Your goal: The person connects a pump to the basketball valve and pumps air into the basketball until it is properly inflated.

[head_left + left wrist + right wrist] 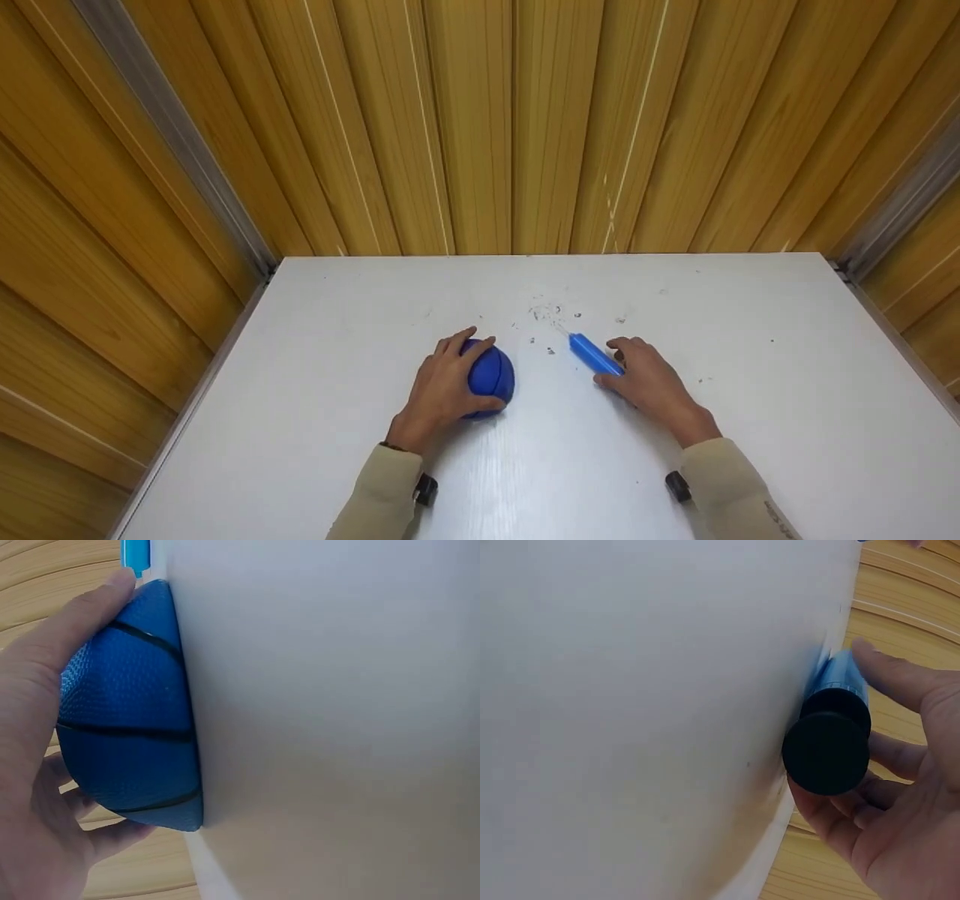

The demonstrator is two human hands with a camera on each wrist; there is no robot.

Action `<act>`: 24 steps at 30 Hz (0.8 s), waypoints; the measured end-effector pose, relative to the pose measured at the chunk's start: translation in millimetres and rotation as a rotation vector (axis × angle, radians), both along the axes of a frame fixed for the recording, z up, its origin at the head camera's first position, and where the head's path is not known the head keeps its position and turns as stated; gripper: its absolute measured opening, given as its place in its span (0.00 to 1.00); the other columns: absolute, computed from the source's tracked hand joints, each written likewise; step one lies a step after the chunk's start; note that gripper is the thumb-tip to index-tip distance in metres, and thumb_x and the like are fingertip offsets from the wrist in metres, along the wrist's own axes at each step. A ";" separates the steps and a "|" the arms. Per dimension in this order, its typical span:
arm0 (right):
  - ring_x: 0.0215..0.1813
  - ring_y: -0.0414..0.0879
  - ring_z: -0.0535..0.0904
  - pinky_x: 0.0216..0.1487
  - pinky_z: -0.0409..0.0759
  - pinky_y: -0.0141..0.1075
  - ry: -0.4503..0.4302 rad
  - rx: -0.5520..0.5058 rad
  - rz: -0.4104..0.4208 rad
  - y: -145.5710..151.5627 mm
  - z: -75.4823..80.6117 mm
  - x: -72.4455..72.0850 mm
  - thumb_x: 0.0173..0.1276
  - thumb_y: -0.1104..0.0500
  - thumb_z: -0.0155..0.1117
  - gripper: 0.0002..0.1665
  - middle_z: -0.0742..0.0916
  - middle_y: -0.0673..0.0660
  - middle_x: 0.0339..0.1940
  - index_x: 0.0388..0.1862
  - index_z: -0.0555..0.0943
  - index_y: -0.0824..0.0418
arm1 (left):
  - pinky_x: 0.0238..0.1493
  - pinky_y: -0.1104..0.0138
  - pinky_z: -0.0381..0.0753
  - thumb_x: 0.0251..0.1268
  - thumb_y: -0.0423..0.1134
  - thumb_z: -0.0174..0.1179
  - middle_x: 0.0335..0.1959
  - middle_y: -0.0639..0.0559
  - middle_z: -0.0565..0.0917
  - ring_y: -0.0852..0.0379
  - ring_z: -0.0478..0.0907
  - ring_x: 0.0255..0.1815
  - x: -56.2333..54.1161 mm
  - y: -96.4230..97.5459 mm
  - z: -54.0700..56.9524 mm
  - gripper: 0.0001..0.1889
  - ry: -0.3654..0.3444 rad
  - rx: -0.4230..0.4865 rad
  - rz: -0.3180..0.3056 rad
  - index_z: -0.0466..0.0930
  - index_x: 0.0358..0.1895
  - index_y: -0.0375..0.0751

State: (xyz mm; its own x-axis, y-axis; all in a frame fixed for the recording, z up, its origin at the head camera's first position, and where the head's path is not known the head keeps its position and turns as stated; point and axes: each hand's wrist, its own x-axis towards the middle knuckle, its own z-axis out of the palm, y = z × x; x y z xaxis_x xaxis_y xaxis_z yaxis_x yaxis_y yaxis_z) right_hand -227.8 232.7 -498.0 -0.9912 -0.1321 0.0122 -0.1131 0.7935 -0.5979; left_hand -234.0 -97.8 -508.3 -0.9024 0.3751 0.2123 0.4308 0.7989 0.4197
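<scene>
Blue ball (489, 375) within left fingers (459, 342), pump (594, 352) between right fingers (831, 829)

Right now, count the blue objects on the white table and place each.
2: the blue ball, held by the left hand, and the blue pump, at the right hand. Anything small beneath either would be hidden.

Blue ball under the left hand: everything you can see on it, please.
The blue ball has thin black seam lines and a pebbled, rubber-like skin. It looks dome-shaped rather than fully round, perhaps deflated, with its flat-looking side down on the white tabletop. The left hand's grip spans it, thumb on the near side, fingers on the far side. Its underside is hidden.
</scene>
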 end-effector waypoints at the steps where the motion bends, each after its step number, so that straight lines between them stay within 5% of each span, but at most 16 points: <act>1: 0.53 0.59 0.82 0.58 0.82 0.58 0.003 0.004 -0.001 -0.3 -0.4 -0.2 0.70 0.58 0.77 0.36 0.84 0.68 0.55 0.70 0.75 0.74 | 0.66 0.37 0.76 0.47 0.63 0.84 0.81 0.42 0.65 0.36 0.68 0.75 0.2 -0.1 -0.4 0.52 -0.003 0.007 0.003 0.73 0.78 0.54; 8: 0.47 0.56 0.82 0.54 0.84 0.55 0.004 0.006 -0.007 0.4 -2.7 -0.8 0.68 0.64 0.76 0.26 0.84 0.64 0.47 0.61 0.80 0.74 | 0.64 0.34 0.76 0.42 0.60 0.87 0.80 0.40 0.66 0.32 0.67 0.75 2.0 -0.1 -3.0 0.55 -0.039 0.052 0.006 0.72 0.79 0.53; 16: 0.55 0.59 0.82 0.63 0.80 0.58 0.016 -0.084 -0.039 3.7 -2.1 -1.0 0.71 0.66 0.70 0.22 0.84 0.66 0.55 0.61 0.81 0.72 | 0.59 0.37 0.81 0.48 0.58 0.85 0.71 0.42 0.74 0.38 0.72 0.69 -1.6 -0.5 -4.8 0.48 0.029 0.058 0.034 0.75 0.75 0.55; 24: 0.57 0.61 0.81 0.64 0.79 0.60 0.042 -0.138 -0.059 3.0 1.9 3.2 0.73 0.66 0.69 0.22 0.84 0.66 0.56 0.63 0.80 0.70 | 0.56 0.36 0.81 0.49 0.61 0.83 0.68 0.47 0.77 0.40 0.76 0.66 -4.0 -1.0 -3.3 0.46 0.036 0.176 0.084 0.77 0.74 0.56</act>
